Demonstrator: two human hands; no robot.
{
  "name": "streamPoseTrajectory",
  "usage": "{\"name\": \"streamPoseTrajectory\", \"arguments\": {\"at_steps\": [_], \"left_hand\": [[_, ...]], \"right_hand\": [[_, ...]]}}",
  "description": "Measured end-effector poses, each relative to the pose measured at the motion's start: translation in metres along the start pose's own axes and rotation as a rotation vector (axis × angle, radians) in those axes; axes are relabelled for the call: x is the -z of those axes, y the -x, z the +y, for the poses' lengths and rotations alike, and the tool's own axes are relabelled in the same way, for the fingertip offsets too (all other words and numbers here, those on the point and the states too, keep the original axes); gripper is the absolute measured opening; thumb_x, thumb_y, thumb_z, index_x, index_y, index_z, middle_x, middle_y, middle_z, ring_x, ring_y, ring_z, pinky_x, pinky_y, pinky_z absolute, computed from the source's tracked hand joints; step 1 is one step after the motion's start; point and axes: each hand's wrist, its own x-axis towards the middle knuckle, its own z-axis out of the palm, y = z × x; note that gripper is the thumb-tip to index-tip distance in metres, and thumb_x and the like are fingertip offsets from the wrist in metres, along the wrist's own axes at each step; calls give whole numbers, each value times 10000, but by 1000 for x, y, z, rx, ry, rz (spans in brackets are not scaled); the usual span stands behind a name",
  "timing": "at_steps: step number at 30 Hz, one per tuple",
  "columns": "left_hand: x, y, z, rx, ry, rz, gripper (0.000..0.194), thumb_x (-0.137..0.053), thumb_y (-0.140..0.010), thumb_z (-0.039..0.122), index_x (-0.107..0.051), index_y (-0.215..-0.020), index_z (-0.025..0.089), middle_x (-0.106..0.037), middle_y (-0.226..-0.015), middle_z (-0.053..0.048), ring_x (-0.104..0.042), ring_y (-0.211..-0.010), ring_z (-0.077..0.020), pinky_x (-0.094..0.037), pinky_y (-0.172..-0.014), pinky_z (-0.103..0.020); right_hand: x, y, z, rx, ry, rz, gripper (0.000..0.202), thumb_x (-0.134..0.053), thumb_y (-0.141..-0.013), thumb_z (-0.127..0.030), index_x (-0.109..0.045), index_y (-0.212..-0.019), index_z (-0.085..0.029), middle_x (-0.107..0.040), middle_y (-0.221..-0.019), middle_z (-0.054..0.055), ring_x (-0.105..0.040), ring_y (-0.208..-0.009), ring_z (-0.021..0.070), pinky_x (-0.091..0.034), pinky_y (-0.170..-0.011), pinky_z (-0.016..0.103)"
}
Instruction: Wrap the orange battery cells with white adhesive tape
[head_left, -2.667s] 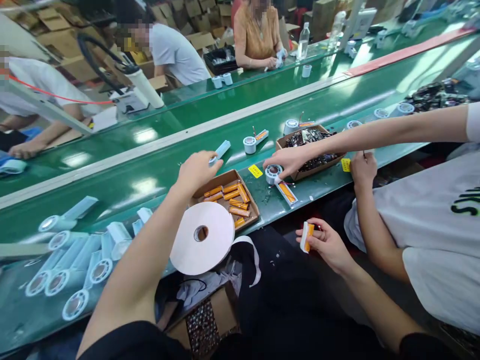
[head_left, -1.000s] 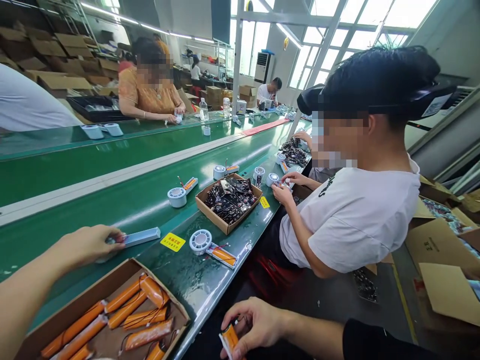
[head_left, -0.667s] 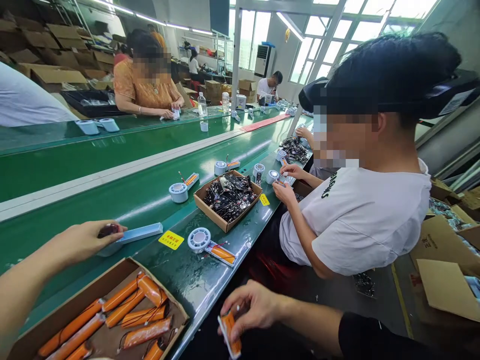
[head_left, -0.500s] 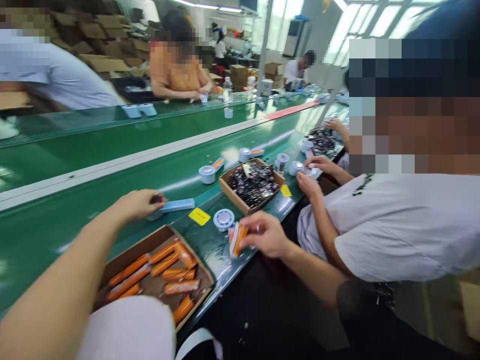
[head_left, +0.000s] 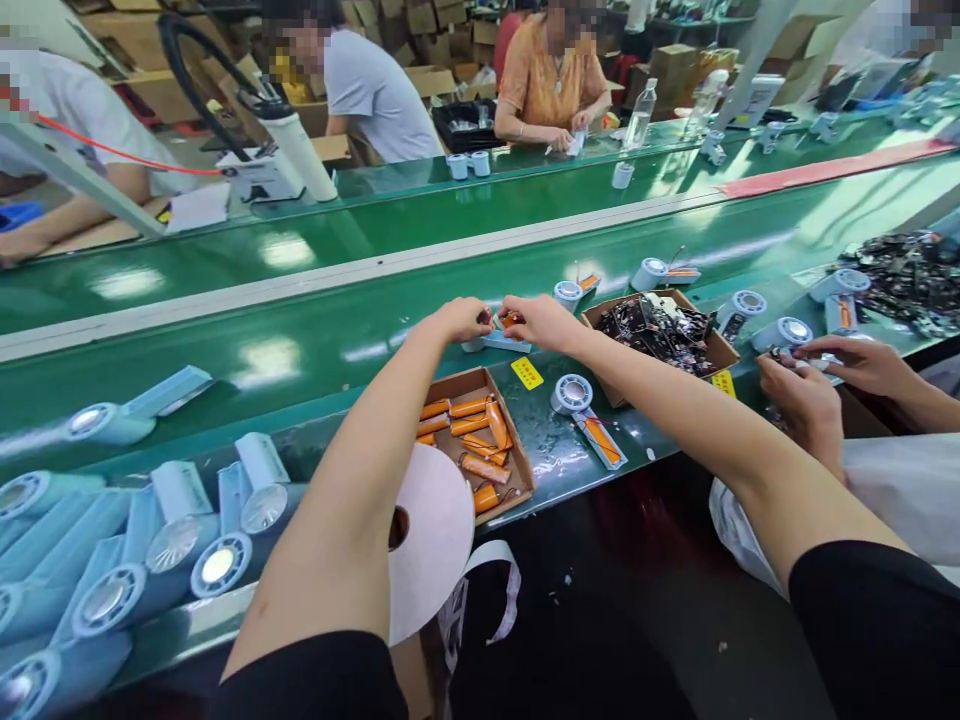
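Observation:
My right hand (head_left: 546, 322) is closed, its fingertips pinching an orange battery (head_left: 511, 320) over a light-blue handheld fan (head_left: 507, 342) lying on the green bench. Just left of it, my left hand (head_left: 459, 320) has its fingers pinched together above the fan's head end; what they grip is too small to make out. Below my hands a cardboard tray (head_left: 525, 470) holds several orange wire-leaded batteries (head_left: 484, 447). Toward the bench edge lies another fan (head_left: 573, 393), an orange battery showing in its opened handle.
A white tape roll (head_left: 439, 560) stands beside the tray. Several light-blue fans (head_left: 112, 597) are piled at left. At right are a box of black parts (head_left: 660, 335), a yellow label (head_left: 527, 373) and a co-worker's hands (head_left: 814, 390). Other people sit across the belt.
My view has swung left. My right hand has let go of the fan with the battery in its handle and moved beside my left hand, now pinching an orange battery.

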Motion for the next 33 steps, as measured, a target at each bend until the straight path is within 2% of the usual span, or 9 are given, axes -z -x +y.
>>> {"name": "streamPoseTrajectory", "arguments": {"at_steps": [13, 18, 20, 22, 24, 26, 27, 30, 33], "left_hand": [[-22, -20, 10, 7, 315, 178, 185, -561, -963, 130, -712, -1059, 179, -800, -1122, -45, -629, -912, -119, -404, -790, -258], [-24, -18, 19, 44, 325, 227, 191, -544, -971, 114, -689, -1023, 225, -804, -1108, -26, -605, -866, -106, -420, -791, -248], [-16, -13, 17, 109, 311, 266, 218, -508, -1008, 156, -680, -1107, 246, -791, -1160, -47, -613, -900, -128, -437, -818, -269], [-3, 0, 13, 178, 296, 319, 317, -487, -1041, 217, -600, -1337, 233, -719, -1350, -92, -624, -1038, -149, -454, -913, -298], [10, 32, 15, 171, 280, 381, 519, -553, -1030, 261, -440, -1530, 181, -535, -1585, -128, -565, -1274, -159, -406, -1090, -313], [16, 89, 28, 65, 270, 426, 652, -642, -988, 285, -397, -1576, 145, -389, -1689, -128, -448, -1453, -181, -294, -1228, -321], [15, 127, 37, -4, 273, 428, 586, -624, -996, 315, -467, -1540, 163, -467, -1640, -120, -462, -1455, -196, -305, -1233, -348], [-6, 253, 55, -186, 238, 191, 597, -753, -871, 439, -619, -1431, 280, -620, -1497, -97, -516, -1428, -278, -376, -1214, -455], [-46, 343, 56, -98, 33, 72, 950, -914, -656, 466, -541, -1523, 358, -531, -1592, -110, -379, -1528, -393, -274, -1259, -625]], "right_hand": [[-24, -11, 10, 10, 460, -314, 484, -553, -1005, -503, -712, -1368, -226, -788, -994, 200, -704, -784, 315, -459, -724, 407], [-12, -30, 8, 64, 426, -475, 455, -666, -946, -373, -723, -1361, -195, -791, -1091, 203, -718, -905, 345, -489, -815, 452], [6, -32, 3, 102, 359, -436, 479, -672, -908, -291, -707, -1374, -186, -770, -1215, 191, -714, -1037, 372, -508, -904, 478], [27, -20, -11, 132, 258, -233, 494, -630, -904, -268, -686, -1392, -212, -714, -1364, 162, -674, -1196, 394, -498, -1018, 513], [48, 16, -30, 97, 106, 35, 469, -584, -946, -349, -671, -1401, -279, -669, -1447, 111, -668, -1232, 388, -501, -1066, 518], [63, 76, -52, 11, -101, 235, 429, -570, -973, -481, -683, -1366, -352, -701, -1403, 77, -732, -1087, 351, -569, -967, 496], [65, 112, -64, -8, -234, 320, 390, -599, -959, -515, -723, -1289, -348, -761, -1281, 81, -753, -993, 333, -601, -874, 488], [41, 216, -97, -85, -624, 113, 271, -594, -966, -533, -762, -1070, -346, -805, -854, 63, -730, -647, 249, -601, -630, 416], [-12, 275, -121, -274, -921, -146, 350, -626, -924, -576, -761, -1075, -292, -792, -802, 61, -689, -541, 214, -572, -557, 378]]}}
